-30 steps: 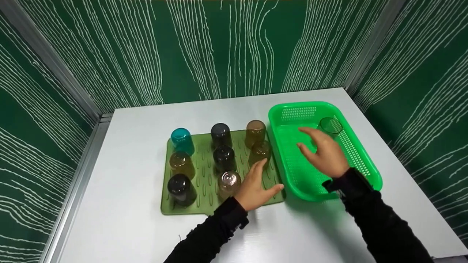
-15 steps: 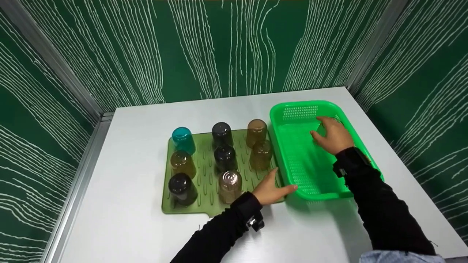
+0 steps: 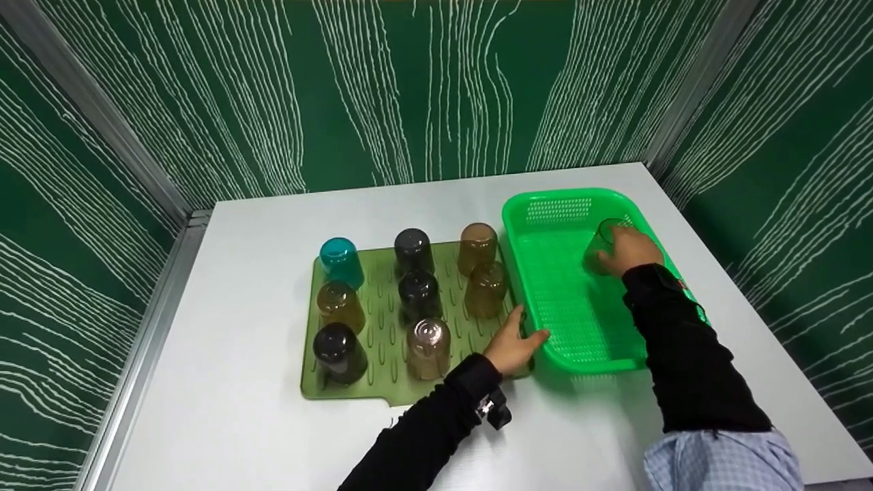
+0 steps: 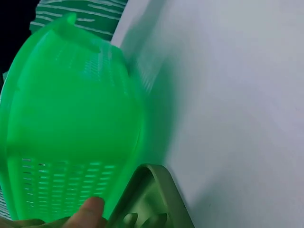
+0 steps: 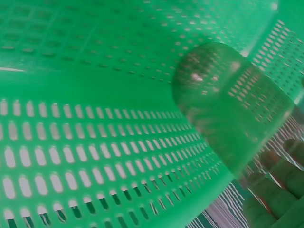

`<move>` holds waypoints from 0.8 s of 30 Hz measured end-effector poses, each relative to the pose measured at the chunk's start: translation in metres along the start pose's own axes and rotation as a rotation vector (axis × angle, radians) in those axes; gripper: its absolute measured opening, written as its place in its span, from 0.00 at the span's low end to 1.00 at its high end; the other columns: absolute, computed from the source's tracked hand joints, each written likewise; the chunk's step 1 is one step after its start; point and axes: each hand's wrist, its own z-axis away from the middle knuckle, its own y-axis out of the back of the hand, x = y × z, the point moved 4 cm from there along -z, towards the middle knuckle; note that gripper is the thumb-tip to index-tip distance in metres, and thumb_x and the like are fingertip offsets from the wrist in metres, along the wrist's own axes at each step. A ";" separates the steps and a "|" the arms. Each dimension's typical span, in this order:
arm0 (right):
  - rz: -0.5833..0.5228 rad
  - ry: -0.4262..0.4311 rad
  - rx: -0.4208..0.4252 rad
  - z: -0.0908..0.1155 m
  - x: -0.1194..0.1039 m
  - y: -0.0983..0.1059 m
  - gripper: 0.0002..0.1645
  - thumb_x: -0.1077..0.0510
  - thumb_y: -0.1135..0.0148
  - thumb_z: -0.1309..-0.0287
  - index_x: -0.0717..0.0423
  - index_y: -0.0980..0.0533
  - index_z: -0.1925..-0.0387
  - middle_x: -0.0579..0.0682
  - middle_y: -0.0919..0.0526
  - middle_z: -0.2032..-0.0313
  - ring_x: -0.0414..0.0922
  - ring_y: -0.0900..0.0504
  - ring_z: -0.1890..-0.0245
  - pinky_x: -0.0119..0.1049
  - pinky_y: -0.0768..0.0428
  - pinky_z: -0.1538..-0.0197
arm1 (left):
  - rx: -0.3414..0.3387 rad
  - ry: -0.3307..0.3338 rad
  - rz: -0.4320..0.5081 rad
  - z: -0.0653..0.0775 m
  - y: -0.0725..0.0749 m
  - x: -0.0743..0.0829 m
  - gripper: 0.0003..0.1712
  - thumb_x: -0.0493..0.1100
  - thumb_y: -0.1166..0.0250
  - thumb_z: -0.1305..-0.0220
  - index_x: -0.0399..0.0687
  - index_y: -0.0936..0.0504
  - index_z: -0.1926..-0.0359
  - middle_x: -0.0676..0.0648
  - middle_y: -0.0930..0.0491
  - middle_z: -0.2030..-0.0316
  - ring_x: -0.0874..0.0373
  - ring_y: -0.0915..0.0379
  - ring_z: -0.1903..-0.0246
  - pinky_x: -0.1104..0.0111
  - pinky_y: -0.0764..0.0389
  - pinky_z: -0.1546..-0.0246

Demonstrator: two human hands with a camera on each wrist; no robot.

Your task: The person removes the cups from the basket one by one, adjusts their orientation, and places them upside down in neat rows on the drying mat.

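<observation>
A bright green perforated basket [image 3: 566, 320] sits on the right of the white table. Inside it, at the far right, my right hand [image 3: 616, 251] grips a clear green cup [image 3: 601, 235]. The right wrist view shows the cup [image 5: 223, 104] tilted against the basket wall [image 5: 85, 123], with my fingers [image 5: 280, 190] seen through it. My left hand [image 3: 528, 329] rests against the basket's near-left corner, thumb along the near side and fingers along the left side. In the left wrist view a fingertip [image 4: 89, 211] touches the basket's outer wall [image 4: 71, 123].
An olive drying mat [image 3: 382, 327] lies left of the basket and carries several upturned cups: teal [image 3: 339, 259], dark [image 3: 415, 251] and amber [image 3: 477, 247]. Its corner [image 4: 159, 190] abuts the basket. Green patterned walls close in the table on three sides.
My right hand reached deeper into the basket and closed round the green cup. My left hand slid right off the mat to the basket's near-left corner.
</observation>
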 end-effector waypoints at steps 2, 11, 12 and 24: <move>0.022 -0.011 0.002 0.000 0.000 -0.003 0.34 0.60 0.42 0.35 0.75 0.38 0.34 0.77 0.31 0.41 0.73 0.30 0.43 0.63 0.31 0.40 | -0.004 -0.013 0.015 -0.002 -0.001 0.001 0.43 0.51 0.43 0.29 0.42 0.54 0.23 0.36 0.47 0.25 0.42 0.48 0.26 0.52 0.42 0.27; 0.092 0.000 0.063 0.005 0.003 -0.007 0.16 0.62 0.42 0.37 0.74 0.26 0.55 0.74 0.20 0.63 0.72 0.22 0.59 0.64 0.25 0.52 | -0.016 -0.029 0.059 -0.005 -0.011 0.000 0.42 0.49 0.48 0.27 0.36 0.57 0.23 0.35 0.48 0.25 0.50 0.42 0.30 0.59 0.39 0.29; 0.084 -0.001 0.063 0.005 0.003 -0.007 0.16 0.61 0.42 0.37 0.74 0.26 0.57 0.74 0.20 0.65 0.72 0.22 0.61 0.64 0.24 0.53 | -0.017 -0.034 0.061 -0.005 -0.011 0.001 0.41 0.48 0.49 0.27 0.36 0.57 0.23 0.35 0.48 0.25 0.52 0.41 0.31 0.60 0.39 0.29; 0.034 -0.002 -0.013 0.014 -0.004 -0.006 0.12 0.60 0.38 0.39 0.67 0.28 0.65 0.65 0.22 0.75 0.60 0.22 0.75 0.55 0.24 0.70 | 0.014 -0.021 0.057 -0.004 -0.011 0.001 0.41 0.48 0.48 0.26 0.35 0.56 0.24 0.34 0.48 0.26 0.46 0.48 0.26 0.57 0.46 0.25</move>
